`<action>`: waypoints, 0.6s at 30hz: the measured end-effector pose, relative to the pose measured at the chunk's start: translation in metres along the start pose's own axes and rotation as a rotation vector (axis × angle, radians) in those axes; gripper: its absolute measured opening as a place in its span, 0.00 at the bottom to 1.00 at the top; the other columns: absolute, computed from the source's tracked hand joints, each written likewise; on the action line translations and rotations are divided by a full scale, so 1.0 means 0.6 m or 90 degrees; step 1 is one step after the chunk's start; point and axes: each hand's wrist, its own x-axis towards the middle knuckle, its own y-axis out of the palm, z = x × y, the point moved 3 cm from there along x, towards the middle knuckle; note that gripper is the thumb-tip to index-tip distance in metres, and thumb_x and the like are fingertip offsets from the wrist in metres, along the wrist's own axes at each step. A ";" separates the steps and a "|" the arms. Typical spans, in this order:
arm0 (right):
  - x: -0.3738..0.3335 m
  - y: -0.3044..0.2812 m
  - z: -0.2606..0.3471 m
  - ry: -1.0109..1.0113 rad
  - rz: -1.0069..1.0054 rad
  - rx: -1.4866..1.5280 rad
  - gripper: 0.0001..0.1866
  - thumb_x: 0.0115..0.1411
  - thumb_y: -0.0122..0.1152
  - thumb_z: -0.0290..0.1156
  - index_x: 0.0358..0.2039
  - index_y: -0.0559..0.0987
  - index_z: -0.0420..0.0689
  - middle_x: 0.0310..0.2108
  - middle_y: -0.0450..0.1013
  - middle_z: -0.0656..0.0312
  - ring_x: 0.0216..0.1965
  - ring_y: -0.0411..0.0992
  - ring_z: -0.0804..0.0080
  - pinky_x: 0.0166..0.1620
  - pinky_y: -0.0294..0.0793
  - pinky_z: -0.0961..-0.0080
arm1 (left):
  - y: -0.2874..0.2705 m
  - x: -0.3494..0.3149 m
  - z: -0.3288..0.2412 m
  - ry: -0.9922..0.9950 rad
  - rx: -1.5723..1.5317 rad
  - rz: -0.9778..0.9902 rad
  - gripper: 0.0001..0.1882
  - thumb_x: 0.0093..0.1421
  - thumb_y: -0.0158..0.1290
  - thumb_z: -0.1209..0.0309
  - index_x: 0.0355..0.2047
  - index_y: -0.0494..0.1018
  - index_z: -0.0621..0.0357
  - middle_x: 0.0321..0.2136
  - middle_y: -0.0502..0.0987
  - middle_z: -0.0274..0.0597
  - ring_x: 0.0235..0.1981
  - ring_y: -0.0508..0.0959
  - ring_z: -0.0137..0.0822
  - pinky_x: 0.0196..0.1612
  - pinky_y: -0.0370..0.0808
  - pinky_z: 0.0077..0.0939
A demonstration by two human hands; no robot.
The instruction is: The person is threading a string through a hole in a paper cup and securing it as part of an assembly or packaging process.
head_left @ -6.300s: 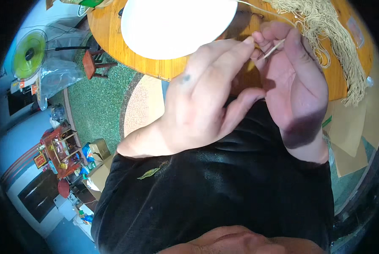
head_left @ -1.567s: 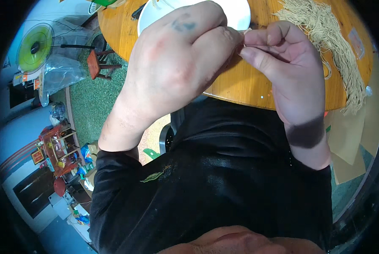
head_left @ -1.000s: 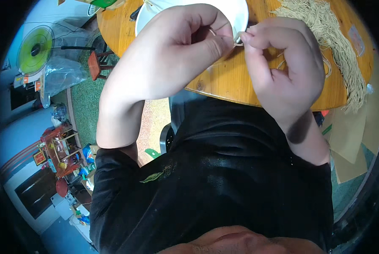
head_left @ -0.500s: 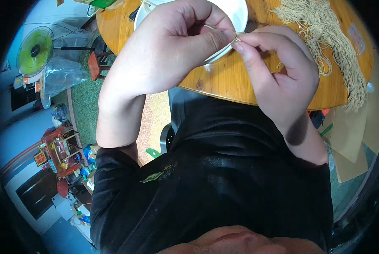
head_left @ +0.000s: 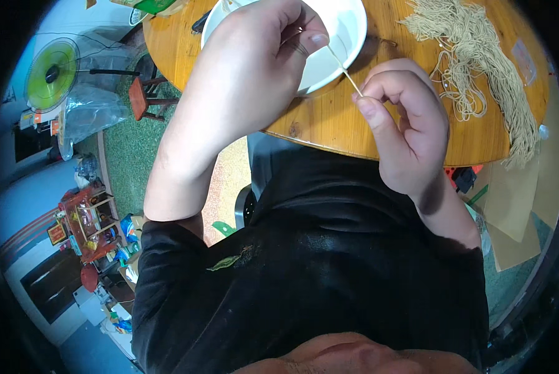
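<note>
A short length of beige string (head_left: 349, 75) runs taut and slanting between my two hands over the near rim of a white bowl (head_left: 349, 28). Thumb and fingers of my left hand (head_left: 270, 53) pinch its upper end above the bowl. Lower and to the right, my right hand (head_left: 407, 109) grips the other end between thumb and forefinger, over the table edge. My left hand and wrist cover much of the bowl. A thick bundle of beige string (head_left: 488, 59) lies on the table to the right of my right hand, some loops loose.
The round wooden table (head_left: 329, 121) curves close in front of my body. A small dark object (head_left: 199, 23) lies left of the bowl. At left stand a green fan (head_left: 52, 73) and a wooden stool (head_left: 140, 100). Cardboard sheets (head_left: 516, 199) lie at lower right.
My hands have moved apart, my right hand down toward me and my left slightly up and left. A stretch of string now shows between them.
</note>
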 end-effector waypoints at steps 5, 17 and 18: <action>0.021 0.006 0.007 -0.146 0.000 0.033 0.05 0.69 0.55 0.15 0.44 0.75 0.35 0.52 0.78 0.46 0.34 0.74 0.78 0.43 0.76 0.81 | -0.003 0.010 0.012 -0.016 -0.048 -0.014 0.06 0.67 0.59 0.77 0.35 0.75 0.68 0.29 0.78 0.55 0.32 0.81 0.49 0.38 0.77 0.36; 0.036 0.020 -0.014 0.110 -0.082 0.289 0.10 0.70 0.64 0.19 0.50 0.79 0.33 0.45 0.83 0.55 0.44 0.83 0.76 0.48 0.84 0.81 | -0.006 -0.002 0.004 0.042 -0.106 -0.064 0.06 0.70 0.57 0.78 0.45 0.74 0.66 0.32 0.78 0.42 0.33 0.78 0.32 0.37 0.74 0.27; 0.038 0.020 -0.005 0.110 -0.083 0.286 0.10 0.70 0.64 0.19 0.50 0.79 0.33 0.45 0.83 0.55 0.44 0.83 0.76 0.48 0.84 0.81 | -0.005 -0.007 0.009 0.060 -0.210 -0.112 0.08 0.71 0.56 0.78 0.49 0.72 0.65 0.34 0.77 0.38 0.34 0.76 0.27 0.37 0.74 0.24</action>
